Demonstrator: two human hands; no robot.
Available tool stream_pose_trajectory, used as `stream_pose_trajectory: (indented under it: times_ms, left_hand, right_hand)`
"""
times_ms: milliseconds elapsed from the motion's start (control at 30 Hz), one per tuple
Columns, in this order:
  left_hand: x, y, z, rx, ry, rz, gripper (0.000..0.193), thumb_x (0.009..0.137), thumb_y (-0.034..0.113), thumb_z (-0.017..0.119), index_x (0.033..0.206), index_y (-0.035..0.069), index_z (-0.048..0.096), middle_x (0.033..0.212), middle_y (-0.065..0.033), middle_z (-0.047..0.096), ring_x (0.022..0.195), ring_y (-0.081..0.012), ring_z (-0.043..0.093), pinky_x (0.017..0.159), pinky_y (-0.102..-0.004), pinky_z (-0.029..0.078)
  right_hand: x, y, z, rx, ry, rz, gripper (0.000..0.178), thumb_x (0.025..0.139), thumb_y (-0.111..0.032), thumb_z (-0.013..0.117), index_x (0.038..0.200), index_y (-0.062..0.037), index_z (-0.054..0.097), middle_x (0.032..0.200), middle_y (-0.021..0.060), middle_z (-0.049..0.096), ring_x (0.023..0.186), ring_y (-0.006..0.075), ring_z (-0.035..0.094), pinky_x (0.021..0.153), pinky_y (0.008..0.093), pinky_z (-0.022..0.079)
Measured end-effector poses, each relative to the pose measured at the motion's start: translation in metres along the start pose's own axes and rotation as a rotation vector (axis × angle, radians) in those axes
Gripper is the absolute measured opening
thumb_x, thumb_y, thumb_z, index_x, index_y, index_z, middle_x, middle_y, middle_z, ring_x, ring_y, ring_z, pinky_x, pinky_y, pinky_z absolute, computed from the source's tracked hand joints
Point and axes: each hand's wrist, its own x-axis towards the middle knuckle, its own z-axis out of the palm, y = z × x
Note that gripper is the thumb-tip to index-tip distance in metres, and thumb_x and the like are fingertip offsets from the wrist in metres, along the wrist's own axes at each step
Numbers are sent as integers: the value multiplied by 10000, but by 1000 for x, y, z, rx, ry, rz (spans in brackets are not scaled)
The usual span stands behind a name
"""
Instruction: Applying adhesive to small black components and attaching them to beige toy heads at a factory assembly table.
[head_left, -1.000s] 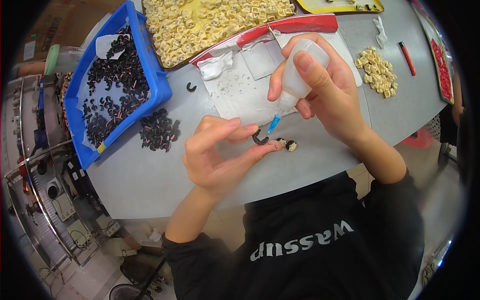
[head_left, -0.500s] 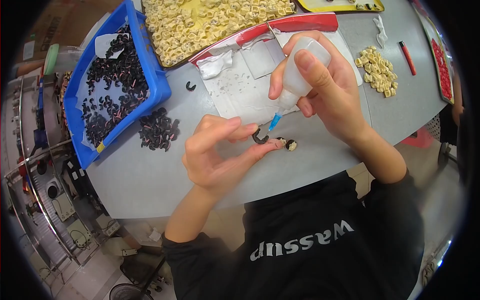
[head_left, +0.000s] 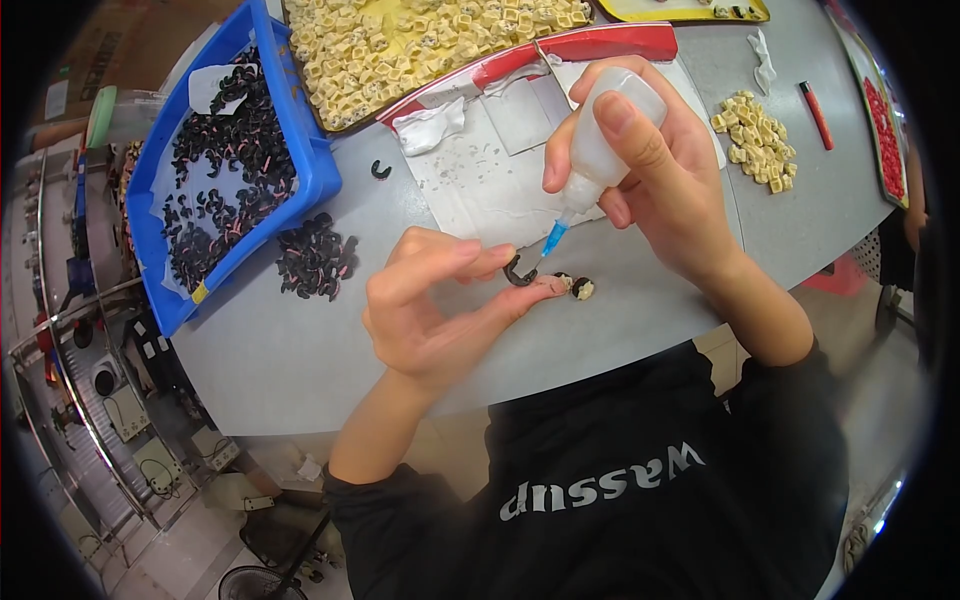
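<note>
Between thumb and fingers, my left hand [head_left: 430,305] pinches a small black curved piece [head_left: 516,272]. My right hand [head_left: 665,170] is wrapped round a translucent white squeeze bottle [head_left: 600,145], tilted downward. Its blue needle tip [head_left: 554,237] points at the black piece and sits very close to it; whether they touch I cannot tell. Just right of my left thumb, a small cream-and-black piece [head_left: 583,288] lies on the grey table, with another partly hidden beside it.
A blue bin [head_left: 322,170] of black curved pieces stands at left, a loose pile [head_left: 315,257] beside it. Far back is a tray of cream waffle-shaped pieces [head_left: 430,50]. White paper [head_left: 465,190], a cream pile [head_left: 755,140] and a red marker [head_left: 816,117] lie beyond my hands.
My right hand and the bottle have shifted very slightly to the right, the blue tip staying by the black piece. My left hand keeps its pinch almost unmoved.
</note>
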Motion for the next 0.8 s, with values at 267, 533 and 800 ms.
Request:
stream_pose_trajectory:
  times_ms: [267,533,800]
  left_hand:
    - [-1,0,0,-9,18,8,700,524,84,852,1040,45,381,806,-93,578,642,-138,523,502,-210,423]
    - [-1,-1,2,-34,23,-28,705,525,80,854,1047,41,381,759,-82,585,649,-132,536,515,-213,430]
    - [-1,0,3,-52,23,-31,705,534,74,850,1055,39,377,765,-87,589,651,-129,539,520,-209,429]
  right_hand:
    - [0,1,-1,-10,9,-11,271,925,-337,409,1004,-79,437,716,95,608,417,28,336,402,152,283]
    - [-1,0,3,8,33,-8,298,923,-374,417,1011,-90,435,727,96,613,410,32,355,397,151,293]
    - [-1,3,3,23,25,-21,292,920,-372,432,1007,-94,438,732,102,620,408,36,366,392,156,300]
